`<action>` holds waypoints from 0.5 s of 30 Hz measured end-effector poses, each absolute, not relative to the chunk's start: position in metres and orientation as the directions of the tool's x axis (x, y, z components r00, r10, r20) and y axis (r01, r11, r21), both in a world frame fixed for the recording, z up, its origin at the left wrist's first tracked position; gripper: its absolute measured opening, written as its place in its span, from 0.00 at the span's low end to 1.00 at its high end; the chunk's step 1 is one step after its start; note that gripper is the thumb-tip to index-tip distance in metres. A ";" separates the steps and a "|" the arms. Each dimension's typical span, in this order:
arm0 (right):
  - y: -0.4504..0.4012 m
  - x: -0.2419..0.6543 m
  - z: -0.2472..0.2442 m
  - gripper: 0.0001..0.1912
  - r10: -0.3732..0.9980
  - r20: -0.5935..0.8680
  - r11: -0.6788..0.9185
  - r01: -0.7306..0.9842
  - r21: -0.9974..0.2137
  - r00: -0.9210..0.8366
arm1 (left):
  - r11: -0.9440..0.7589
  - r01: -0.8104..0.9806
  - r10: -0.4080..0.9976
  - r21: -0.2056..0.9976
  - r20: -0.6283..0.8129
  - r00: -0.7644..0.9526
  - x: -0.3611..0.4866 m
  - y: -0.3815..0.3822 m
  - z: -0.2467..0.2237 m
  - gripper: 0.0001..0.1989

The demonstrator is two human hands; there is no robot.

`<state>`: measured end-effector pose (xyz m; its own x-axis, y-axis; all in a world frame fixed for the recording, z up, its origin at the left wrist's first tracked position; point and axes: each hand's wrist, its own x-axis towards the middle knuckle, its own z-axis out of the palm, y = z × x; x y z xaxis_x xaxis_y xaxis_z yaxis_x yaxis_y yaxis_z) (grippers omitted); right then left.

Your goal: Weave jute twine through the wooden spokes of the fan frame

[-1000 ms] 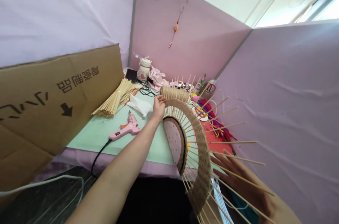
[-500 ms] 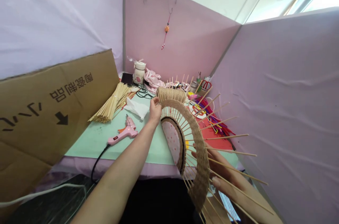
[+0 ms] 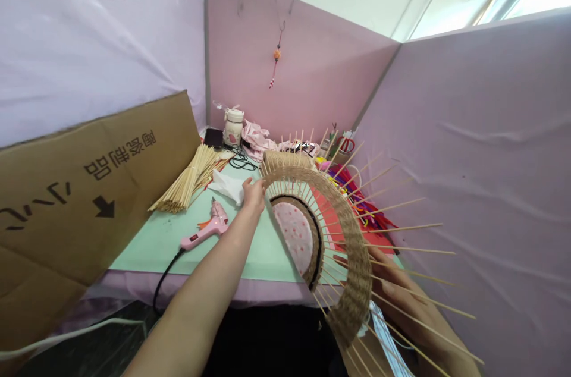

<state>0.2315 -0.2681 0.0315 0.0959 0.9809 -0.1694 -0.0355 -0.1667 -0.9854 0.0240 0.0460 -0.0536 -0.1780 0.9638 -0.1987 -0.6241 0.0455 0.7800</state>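
A half-round woven piece (image 3: pixel 357 246) with thin sticks fanning outward is held up over the table's front edge. Its inner half-disc (image 3: pixel 295 234) is pale pink with red dots and has a dark rim. My left hand (image 3: pixel 254 194) pinches the far end of the woven band. Behind the sticks on the right side, my right hand (image 3: pixel 392 282) supports the band, its fingers partly hidden by the sticks and weave. A pink glue gun (image 3: pixel 207 229) lies left of the piece, beside my left forearm.
On the green-topped table (image 3: pixel 147 252) are a stick bundle (image 3: pixel 190 181), white plastic (image 3: pixel 226 185), a twine roll (image 3: pixel 288 160), a bottle (image 3: pixel 234 127) and coloured strips (image 3: pixel 379 216). A cardboard sheet (image 3: pixel 134 181) stands at the left; red-handled scissors (image 3: pixel 347 145) stand at the back.
The woven piece has shifted right and turned to show more of its dotted inner face. My left hand has moved slightly left and down; my right hand has moved right.
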 end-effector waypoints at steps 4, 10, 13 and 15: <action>-0.264 0.268 0.002 0.44 0.981 -0.172 -0.158 -0.139 -0.978 0.093 | 0.116 -0.719 0.979 0.685 -0.203 -0.035 0.017 0.045 -0.040 0.12; -0.265 0.288 -0.027 0.47 0.980 -0.188 -0.185 -0.058 -0.981 0.069 | 0.250 -0.751 0.965 0.611 -0.097 0.243 0.011 0.029 -0.023 0.07; -0.269 0.292 -0.039 0.50 0.972 -0.230 -0.229 -0.027 -0.973 0.038 | 0.278 -0.746 0.948 0.605 -0.050 0.313 0.009 0.022 -0.018 0.10; -0.274 0.297 -0.043 0.47 0.962 -0.270 -0.269 -0.049 -0.962 0.029 | 0.284 -0.742 0.939 0.608 -0.021 0.343 0.009 0.019 -0.017 0.12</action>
